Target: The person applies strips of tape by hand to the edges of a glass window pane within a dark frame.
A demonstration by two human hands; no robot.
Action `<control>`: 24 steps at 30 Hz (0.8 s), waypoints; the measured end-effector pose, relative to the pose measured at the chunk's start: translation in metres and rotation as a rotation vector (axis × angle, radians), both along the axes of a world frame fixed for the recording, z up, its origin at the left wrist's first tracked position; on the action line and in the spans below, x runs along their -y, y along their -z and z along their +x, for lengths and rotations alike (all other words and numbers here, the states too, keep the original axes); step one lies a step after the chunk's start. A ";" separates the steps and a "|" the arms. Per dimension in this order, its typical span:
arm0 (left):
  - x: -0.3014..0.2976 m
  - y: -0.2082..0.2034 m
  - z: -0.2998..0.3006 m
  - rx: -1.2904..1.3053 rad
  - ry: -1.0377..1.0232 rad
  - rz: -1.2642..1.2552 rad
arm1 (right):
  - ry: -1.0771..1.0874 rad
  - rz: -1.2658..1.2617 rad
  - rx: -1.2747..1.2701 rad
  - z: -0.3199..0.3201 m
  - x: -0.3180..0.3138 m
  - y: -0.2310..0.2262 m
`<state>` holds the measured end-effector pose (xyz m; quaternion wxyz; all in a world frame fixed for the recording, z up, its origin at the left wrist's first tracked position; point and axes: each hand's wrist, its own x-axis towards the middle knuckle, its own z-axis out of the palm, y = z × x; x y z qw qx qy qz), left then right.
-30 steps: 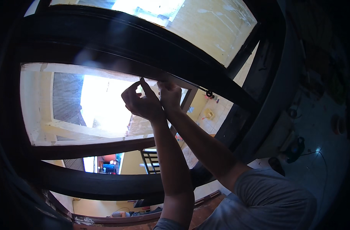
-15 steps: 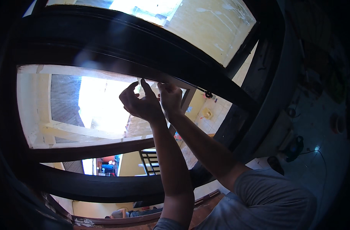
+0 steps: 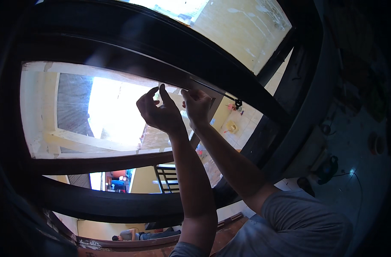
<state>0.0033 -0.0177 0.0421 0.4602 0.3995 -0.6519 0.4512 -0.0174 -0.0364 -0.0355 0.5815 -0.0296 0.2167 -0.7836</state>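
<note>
Left hand (image 3: 159, 112) and right hand (image 3: 196, 106) raised at dark window frame (image 3: 169, 51); thin strip (image 3: 212, 89) along frame edge pinched by right fingers; left fingers curled, grip cannot be told.

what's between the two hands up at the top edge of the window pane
In the head view, only a narrow gap of bright glass pane shows between the left hand and the right hand. Both reach the dark frame bar above; no tool shows between them.

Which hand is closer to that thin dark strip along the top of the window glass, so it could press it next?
Probably the right hand: its fingertips already sit at the thin dark strip under the dark frame. The left hand sits lower, over the glass.
</note>
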 end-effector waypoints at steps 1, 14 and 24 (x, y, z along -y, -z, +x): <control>0.000 -0.001 -0.004 0.001 0.010 -0.005 | 0.038 0.008 -0.033 -0.002 0.002 0.003; -0.023 -0.024 -0.011 -0.326 -0.020 0.040 | 0.530 -0.411 -0.601 -0.012 -0.024 -0.016; -0.125 0.013 -0.058 -0.561 0.325 0.156 | 0.078 -0.209 -1.410 -0.010 -0.061 -0.012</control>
